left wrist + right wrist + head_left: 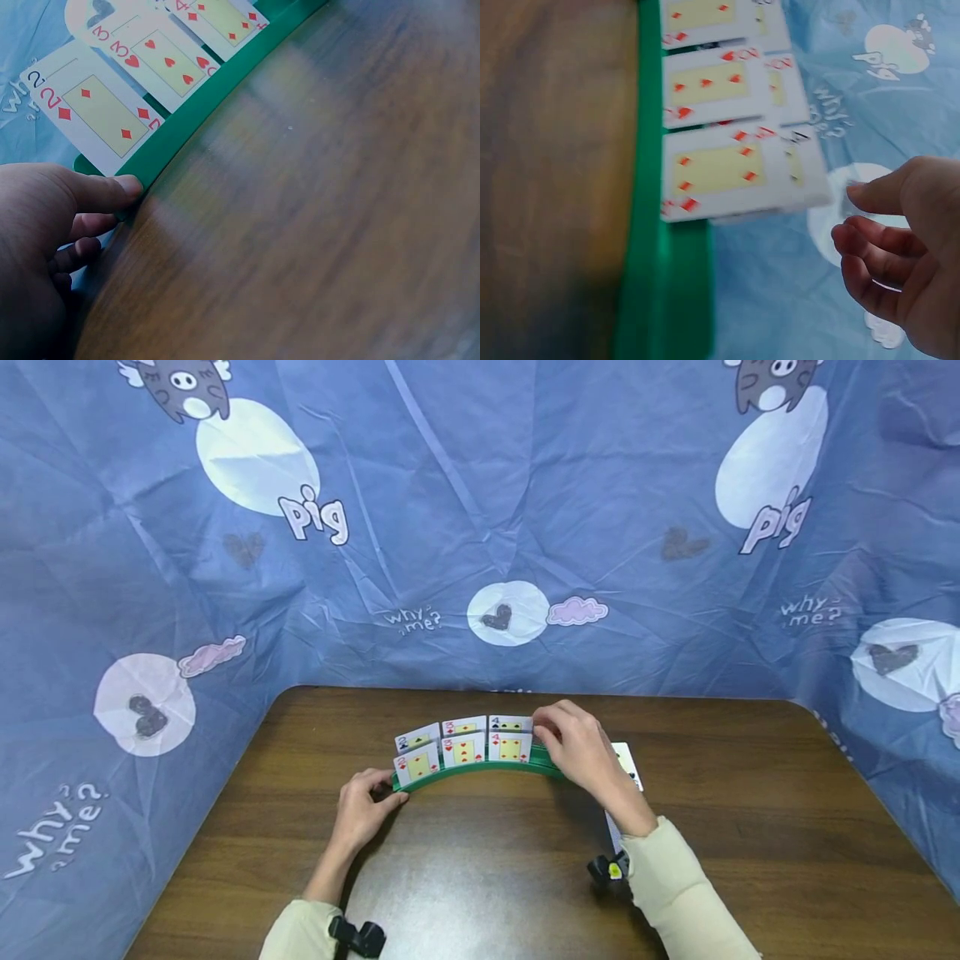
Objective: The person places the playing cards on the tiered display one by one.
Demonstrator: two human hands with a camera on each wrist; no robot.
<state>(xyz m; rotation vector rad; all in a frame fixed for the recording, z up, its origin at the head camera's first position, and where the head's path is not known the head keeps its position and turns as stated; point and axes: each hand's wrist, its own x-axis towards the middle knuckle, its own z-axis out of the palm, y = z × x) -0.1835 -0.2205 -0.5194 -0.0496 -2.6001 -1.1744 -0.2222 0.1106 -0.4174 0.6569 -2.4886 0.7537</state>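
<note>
A curved green card holder (480, 767) stands on the table with two rows of playing cards. In its front row are the two of diamonds (417, 765), three of hearts (463, 749) and four of diamonds (510, 747). Behind them rise a black two (417, 738), a red three (465, 726) and a black four (510, 723). My left hand (362, 810) pinches the holder's left end, thumb (129, 186) in front. Just off the black four's edge, my right hand (900, 247) has loosely bent fingers with nothing between them.
Loose playing cards (624, 762) lie on the table by my right forearm, partly hidden under it. The brown wooden table (480, 868) meets a blue printed cloth (420, 552) at its back and sides.
</note>
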